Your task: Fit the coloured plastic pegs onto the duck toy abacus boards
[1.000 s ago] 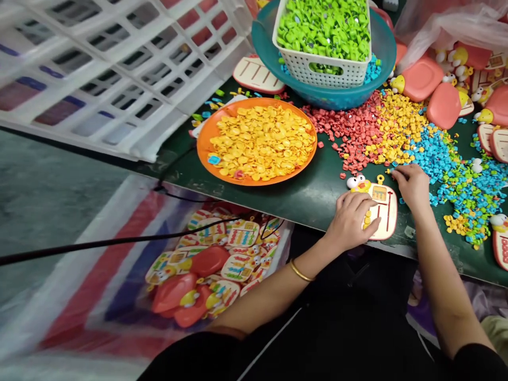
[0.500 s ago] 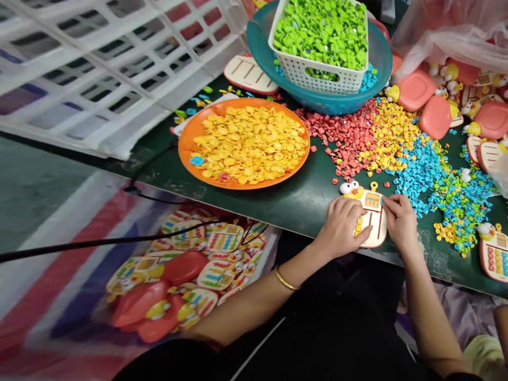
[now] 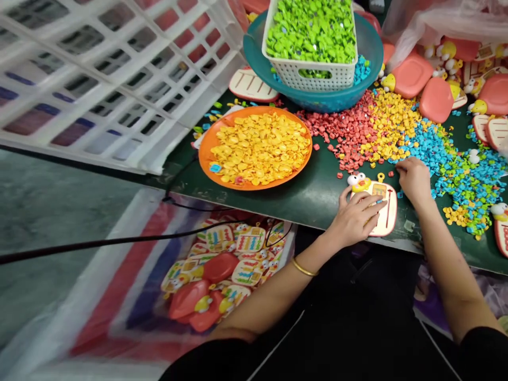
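Observation:
A cream toy board (image 3: pixel 389 214) with a red rim, dark red slots and a yellow-beaked head with bulging white eyes lies near the table's front edge. Across it rests my left hand (image 3: pixel 357 216), its fingers spread and stretched out, covering the board's left part. My right hand (image 3: pixel 415 182) is off the board, just beyond its right edge, beside the small blue pieces (image 3: pixel 431 145). Its fingers are curled together; whatever they pinch, if anything, is hidden. Red pieces (image 3: pixel 355 140) and yellow pieces (image 3: pixel 391 124) lie in heaps behind the board.
An orange plate (image 3: pixel 204 164) of flat yellow pieces sits to the left. Behind it a teal basin (image 3: pixel 254 53) carries a white basket (image 3: pixel 273 66) of green pieces. A white plastic crate (image 3: pixel 130 153) leans at the left. Below the table, a striped bag (image 3: pixel 119 280) holds finished-looking boards.
My right hand has moved off the board, away toward the blue pieces. The fingers of my left hand now stretch further across the board. The whole view has shifted slightly.

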`<control>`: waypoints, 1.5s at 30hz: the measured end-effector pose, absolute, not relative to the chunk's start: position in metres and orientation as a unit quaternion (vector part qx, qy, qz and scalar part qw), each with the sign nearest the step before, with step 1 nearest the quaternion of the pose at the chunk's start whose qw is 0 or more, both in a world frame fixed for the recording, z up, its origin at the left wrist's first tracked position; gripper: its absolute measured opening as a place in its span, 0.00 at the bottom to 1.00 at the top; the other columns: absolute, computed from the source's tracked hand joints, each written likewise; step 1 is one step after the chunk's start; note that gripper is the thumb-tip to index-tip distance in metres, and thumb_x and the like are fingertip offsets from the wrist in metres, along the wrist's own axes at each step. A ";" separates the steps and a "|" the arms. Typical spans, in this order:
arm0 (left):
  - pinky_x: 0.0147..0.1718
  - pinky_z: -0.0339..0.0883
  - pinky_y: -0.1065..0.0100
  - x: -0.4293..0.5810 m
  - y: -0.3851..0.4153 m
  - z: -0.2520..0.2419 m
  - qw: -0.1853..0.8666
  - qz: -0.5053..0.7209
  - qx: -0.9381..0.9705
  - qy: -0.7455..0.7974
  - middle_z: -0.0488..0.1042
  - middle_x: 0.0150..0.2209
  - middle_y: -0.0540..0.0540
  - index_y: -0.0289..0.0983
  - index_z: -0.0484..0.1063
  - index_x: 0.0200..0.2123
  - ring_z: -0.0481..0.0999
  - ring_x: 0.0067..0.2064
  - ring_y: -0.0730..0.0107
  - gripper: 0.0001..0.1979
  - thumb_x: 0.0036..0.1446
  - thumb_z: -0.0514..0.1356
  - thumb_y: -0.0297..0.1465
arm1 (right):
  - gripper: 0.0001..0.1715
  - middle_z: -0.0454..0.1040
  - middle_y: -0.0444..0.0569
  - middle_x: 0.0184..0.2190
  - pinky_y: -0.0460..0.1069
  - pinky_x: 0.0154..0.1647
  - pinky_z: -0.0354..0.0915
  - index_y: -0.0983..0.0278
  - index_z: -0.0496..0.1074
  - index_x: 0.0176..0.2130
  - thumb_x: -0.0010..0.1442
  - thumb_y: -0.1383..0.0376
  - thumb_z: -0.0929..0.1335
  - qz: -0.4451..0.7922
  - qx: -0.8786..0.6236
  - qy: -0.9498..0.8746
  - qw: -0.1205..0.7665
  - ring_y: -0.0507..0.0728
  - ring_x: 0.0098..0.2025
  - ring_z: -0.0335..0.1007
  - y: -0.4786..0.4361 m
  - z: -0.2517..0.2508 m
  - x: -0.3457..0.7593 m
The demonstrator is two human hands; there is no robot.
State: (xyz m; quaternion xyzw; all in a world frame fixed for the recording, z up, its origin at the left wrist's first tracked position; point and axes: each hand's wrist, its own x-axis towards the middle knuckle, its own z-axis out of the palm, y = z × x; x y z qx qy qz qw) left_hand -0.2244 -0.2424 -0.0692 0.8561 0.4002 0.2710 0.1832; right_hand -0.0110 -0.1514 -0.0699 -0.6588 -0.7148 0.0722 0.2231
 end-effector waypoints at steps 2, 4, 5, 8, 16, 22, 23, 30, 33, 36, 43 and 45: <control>0.64 0.44 0.46 -0.224 -0.243 -0.070 0.182 0.277 0.853 0.403 0.77 0.53 0.47 0.46 0.73 0.55 0.70 0.55 0.58 0.17 0.66 0.53 0.34 | 0.17 0.76 0.56 0.38 0.56 0.46 0.64 0.63 0.80 0.38 0.58 0.70 0.62 0.064 -0.661 -0.713 0.224 0.62 0.43 0.67 -0.154 -0.071 -0.008; 0.64 0.45 0.47 -0.225 -0.244 -0.071 0.185 0.281 0.850 0.405 0.78 0.51 0.47 0.45 0.74 0.53 0.70 0.54 0.58 0.16 0.66 0.53 0.34 | 0.16 0.75 0.56 0.37 0.56 0.46 0.65 0.64 0.80 0.39 0.58 0.70 0.63 0.066 -0.665 -0.708 0.229 0.62 0.43 0.67 -0.162 -0.067 -0.006; 0.64 0.45 0.47 -0.226 -0.244 -0.071 0.188 0.283 0.847 0.408 0.78 0.51 0.46 0.44 0.74 0.53 0.71 0.54 0.58 0.16 0.66 0.53 0.34 | 0.16 0.76 0.56 0.37 0.56 0.46 0.65 0.64 0.80 0.38 0.59 0.69 0.63 0.071 -0.665 -0.704 0.238 0.62 0.43 0.67 -0.166 -0.064 -0.006; 0.64 0.46 0.47 -0.227 -0.243 -0.074 0.198 0.294 0.838 0.416 0.76 0.51 0.43 0.40 0.72 0.54 0.70 0.55 0.57 0.18 0.64 0.56 0.40 | 0.12 0.76 0.53 0.37 0.56 0.46 0.66 0.62 0.80 0.37 0.61 0.65 0.65 0.126 -0.644 -0.696 0.292 0.61 0.41 0.69 -0.182 -0.051 -0.008; 0.65 0.46 0.48 -0.227 -0.241 -0.074 0.216 0.290 0.834 0.417 0.75 0.49 0.45 0.41 0.74 0.41 0.69 0.56 0.57 0.12 0.60 0.61 0.43 | 0.14 0.71 0.53 0.38 0.56 0.44 0.69 0.61 0.81 0.39 0.63 0.64 0.64 0.138 -0.640 -0.663 0.363 0.59 0.41 0.68 -0.230 -0.067 -0.045; 0.64 0.49 0.50 -0.227 -0.240 -0.074 0.221 0.300 0.828 0.419 0.76 0.50 0.43 0.40 0.72 0.44 0.70 0.55 0.57 0.16 0.60 0.60 0.44 | 0.17 0.75 0.53 0.41 0.54 0.47 0.70 0.59 0.79 0.43 0.66 0.67 0.62 0.173 -0.584 -0.707 0.360 0.58 0.45 0.72 -0.258 -0.067 -0.051; 0.64 0.49 0.50 -0.227 -0.239 -0.074 0.219 0.298 0.829 0.419 0.75 0.51 0.43 0.40 0.72 0.47 0.70 0.56 0.57 0.18 0.59 0.61 0.44 | 0.17 0.76 0.52 0.42 0.54 0.48 0.70 0.59 0.79 0.44 0.66 0.67 0.61 0.169 -0.586 -0.703 0.365 0.58 0.45 0.72 -0.257 -0.065 -0.047; 0.66 0.40 0.42 -0.227 -0.236 -0.063 0.189 0.219 0.889 0.354 0.64 0.66 0.47 0.49 0.63 0.64 0.63 0.65 0.53 0.24 0.65 0.55 0.36 | 0.15 0.76 0.54 0.40 0.57 0.47 0.68 0.60 0.79 0.41 0.65 0.67 0.62 0.117 -0.611 -0.752 0.219 0.62 0.44 0.68 -0.229 -0.062 -0.006; 0.67 0.40 0.42 -0.224 -0.236 -0.063 0.182 0.236 0.888 0.350 0.70 0.62 0.48 0.46 0.67 0.61 0.65 0.63 0.56 0.21 0.66 0.54 0.33 | 0.16 0.75 0.55 0.38 0.56 0.47 0.68 0.62 0.77 0.42 0.66 0.67 0.60 0.126 -0.605 -0.754 0.224 0.62 0.44 0.69 -0.225 -0.056 -0.006; 0.67 0.43 0.43 -0.221 -0.238 -0.065 0.182 0.265 0.870 0.374 0.73 0.58 0.47 0.44 0.71 0.58 0.69 0.60 0.57 0.19 0.64 0.55 0.34 | 0.16 0.73 0.55 0.41 0.56 0.48 0.68 0.62 0.75 0.44 0.67 0.67 0.59 0.161 -0.590 -0.742 0.274 0.60 0.45 0.70 -0.227 -0.050 -0.020; 0.64 0.51 0.46 -0.221 -0.239 -0.070 0.200 0.283 0.846 0.406 0.75 0.52 0.42 0.39 0.72 0.54 0.71 0.55 0.53 0.21 0.60 0.58 0.38 | 0.14 0.68 0.52 0.38 0.56 0.47 0.68 0.62 0.77 0.40 0.65 0.66 0.61 0.124 -0.624 -0.682 0.360 0.59 0.43 0.68 -0.221 -0.066 -0.046; 0.63 0.54 0.48 -0.222 -0.239 -0.071 0.198 0.289 0.842 0.410 0.75 0.51 0.41 0.38 0.72 0.53 0.71 0.54 0.53 0.21 0.59 0.58 0.40 | 0.17 0.68 0.52 0.38 0.55 0.46 0.69 0.61 0.76 0.42 0.65 0.68 0.60 0.100 -0.622 -0.698 0.341 0.59 0.43 0.67 -0.225 -0.071 -0.044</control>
